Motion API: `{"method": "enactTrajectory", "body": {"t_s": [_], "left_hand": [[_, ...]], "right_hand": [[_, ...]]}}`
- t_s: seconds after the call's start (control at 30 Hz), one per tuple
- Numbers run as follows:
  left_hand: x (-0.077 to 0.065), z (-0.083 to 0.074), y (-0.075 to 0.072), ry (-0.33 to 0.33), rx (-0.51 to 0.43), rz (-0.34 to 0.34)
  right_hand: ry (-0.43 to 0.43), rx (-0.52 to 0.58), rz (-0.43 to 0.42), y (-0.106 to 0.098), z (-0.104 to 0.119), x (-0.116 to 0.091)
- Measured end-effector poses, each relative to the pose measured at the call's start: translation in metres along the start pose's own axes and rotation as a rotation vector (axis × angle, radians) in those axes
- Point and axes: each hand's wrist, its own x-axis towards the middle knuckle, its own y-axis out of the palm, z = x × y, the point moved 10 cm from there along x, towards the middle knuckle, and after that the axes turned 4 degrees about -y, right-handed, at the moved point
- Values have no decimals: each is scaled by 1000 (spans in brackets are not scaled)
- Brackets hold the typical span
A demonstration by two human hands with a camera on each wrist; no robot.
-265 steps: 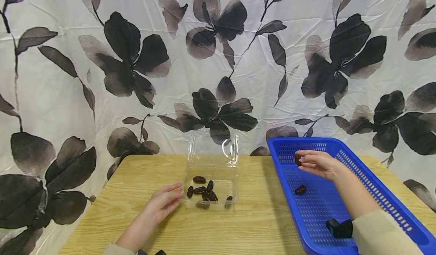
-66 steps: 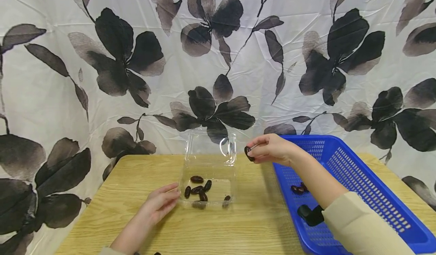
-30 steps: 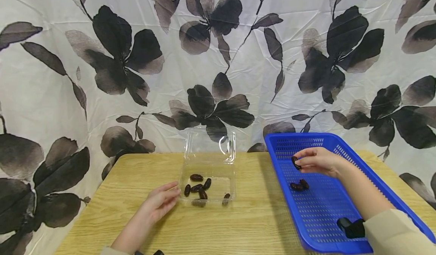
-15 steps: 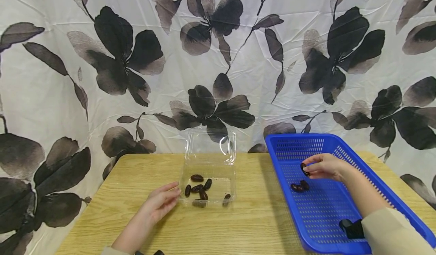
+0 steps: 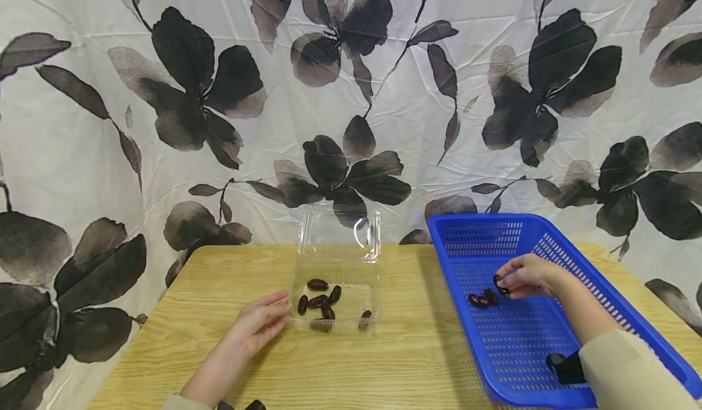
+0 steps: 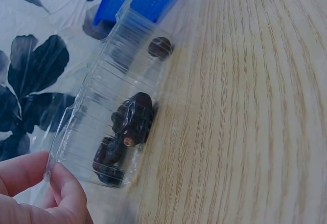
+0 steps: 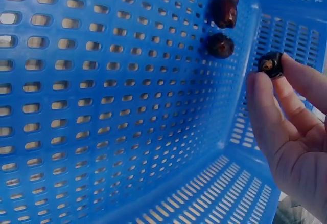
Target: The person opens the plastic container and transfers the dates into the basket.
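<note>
My right hand pinches a dark brown date between thumb and fingertips, inside the blue basket. Two more dates lie on the basket floor just left of that hand; one is a reddish date, the other a darker date. My left hand holds the left rim of a clear plastic clamshell box between thumb and finger. The box stands with its lid up, and several dates lie in it, some seen through its front wall.
Both containers stand on a light wooden table, the basket at the right. Behind the table hangs a flowered cloth. A black wrist device sits at the right sleeve's cuff, above the basket.
The right hand took a date from the box and carried it right over the basket, then lowered it beside the others. The basket holds one more loose date than at first. The left hand stays put.
</note>
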Motion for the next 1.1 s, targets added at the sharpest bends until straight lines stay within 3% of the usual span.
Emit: {"method": "enactTrajectory", "body": {"t_s": [0.2, 0.43, 0.63, 0.8, 0.97, 1.1], "left_hand": [[-1, -1, 2, -4, 10, 18], [-1, 1, -1, -7, 0, -8], [0, 1, 0, -3, -2, -2], [1, -1, 3, -7, 13, 16], [1, -2, 2, -7, 9, 11], [0, 1, 0, -9, 11, 1]], "right_hand": [[28, -30, -14, -2, -3, -3], [80, -80, -31, -4, -12, -3], [61, -61, -32, -4, -5, -4], [-30, 19, 9, 2, 26, -2], [-126, 44, 59, 13, 82, 2], [-177, 41, 102, 33, 124, 4]]}}
